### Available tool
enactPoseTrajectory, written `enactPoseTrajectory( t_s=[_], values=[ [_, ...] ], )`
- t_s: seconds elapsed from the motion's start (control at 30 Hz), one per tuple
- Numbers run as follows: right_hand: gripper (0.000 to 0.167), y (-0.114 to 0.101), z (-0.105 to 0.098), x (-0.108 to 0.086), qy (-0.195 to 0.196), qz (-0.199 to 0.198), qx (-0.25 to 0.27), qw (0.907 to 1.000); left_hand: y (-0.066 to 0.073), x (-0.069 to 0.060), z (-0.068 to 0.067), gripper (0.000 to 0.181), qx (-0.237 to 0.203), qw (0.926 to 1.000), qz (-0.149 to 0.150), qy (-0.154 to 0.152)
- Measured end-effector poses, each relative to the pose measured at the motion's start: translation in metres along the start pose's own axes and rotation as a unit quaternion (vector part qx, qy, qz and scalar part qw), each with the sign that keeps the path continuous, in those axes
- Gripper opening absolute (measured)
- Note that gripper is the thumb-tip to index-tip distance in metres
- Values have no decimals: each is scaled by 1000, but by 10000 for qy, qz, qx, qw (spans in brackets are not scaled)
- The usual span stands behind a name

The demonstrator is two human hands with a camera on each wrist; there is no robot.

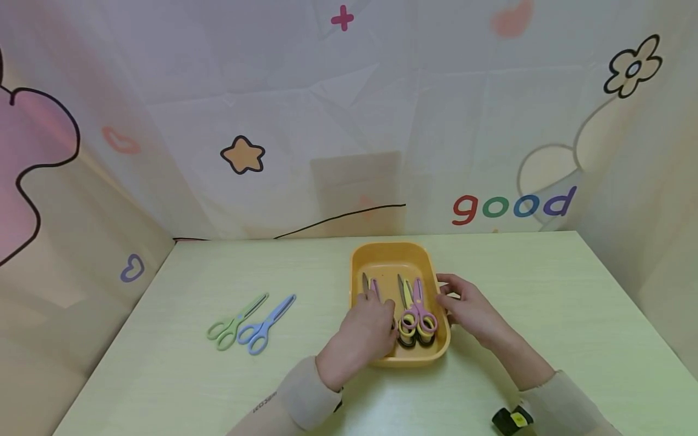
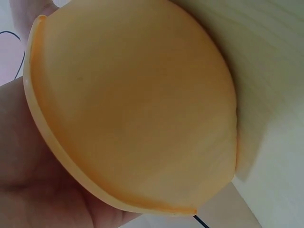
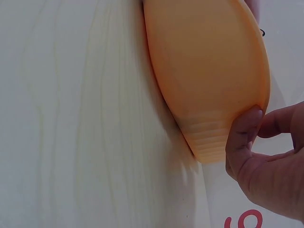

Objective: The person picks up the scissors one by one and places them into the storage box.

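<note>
My left hand [image 1: 366, 327] reaches down into the left side of the yellow tray [image 1: 389, 247]. Blades of scissors [image 1: 374, 286] stick out beyond its fingers; the handles are mostly hidden under it, so its grip cannot be seen. Beside it in the tray lie more scissors [image 1: 418, 312] with pink, yellow and black handles, blades pointing away. My right hand [image 1: 471, 309] holds the tray's right side, thumb and bent fingers at the rim. In the right wrist view the right hand [image 3: 266, 152] pinches the tray [image 3: 209, 61]. The left wrist view shows the tray's outer wall [image 2: 137, 104] against the left palm.
Green scissors [image 1: 235, 322] and blue scissors [image 1: 267, 324] lie on the table [image 1: 180, 387] left of the tray. A printed curtain [image 1: 272, 121] hangs behind the table. A black object [image 1: 509, 419] is by the right cuff.
</note>
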State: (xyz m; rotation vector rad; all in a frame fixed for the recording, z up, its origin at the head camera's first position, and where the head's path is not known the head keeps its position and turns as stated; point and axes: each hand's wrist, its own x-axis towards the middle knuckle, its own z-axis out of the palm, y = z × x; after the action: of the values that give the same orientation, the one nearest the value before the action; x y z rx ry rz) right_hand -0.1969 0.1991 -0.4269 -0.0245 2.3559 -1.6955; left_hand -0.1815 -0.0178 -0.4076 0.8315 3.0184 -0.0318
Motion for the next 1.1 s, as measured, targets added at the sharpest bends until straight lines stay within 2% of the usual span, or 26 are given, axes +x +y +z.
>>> enactPoseTrajectory(
  t_s=[0.2, 0.4, 0.53, 0.67, 0.8, 1.1],
  values=[
    [50, 0, -1, 1, 29, 20, -45, 10000, -2, -1, 0, 37, -117, 9999, 107, 45],
    [51, 0, 0, 1, 23, 12, -63, 10000, -8, -3, -2, 39, -705, 9972, 224, 110],
    [51, -1, 0, 1, 33, 37, -52, 10000, -16, -6, -4, 33, -1304, 9892, 451, 492],
    [51, -1, 0, 0, 32, 60, -46, 10000, -24, -9, -2, 26, -1864, 9746, 766, 973],
    [51, -1, 0, 0, 38, 78, -36, 10000, -31, -12, 0, 22, -2136, 9638, 865, 1340],
    [51, -1, 0, 0, 47, 62, -17, 10000, -43, -18, 1, 18, -2148, 9588, 740, 1706]
  ],
)
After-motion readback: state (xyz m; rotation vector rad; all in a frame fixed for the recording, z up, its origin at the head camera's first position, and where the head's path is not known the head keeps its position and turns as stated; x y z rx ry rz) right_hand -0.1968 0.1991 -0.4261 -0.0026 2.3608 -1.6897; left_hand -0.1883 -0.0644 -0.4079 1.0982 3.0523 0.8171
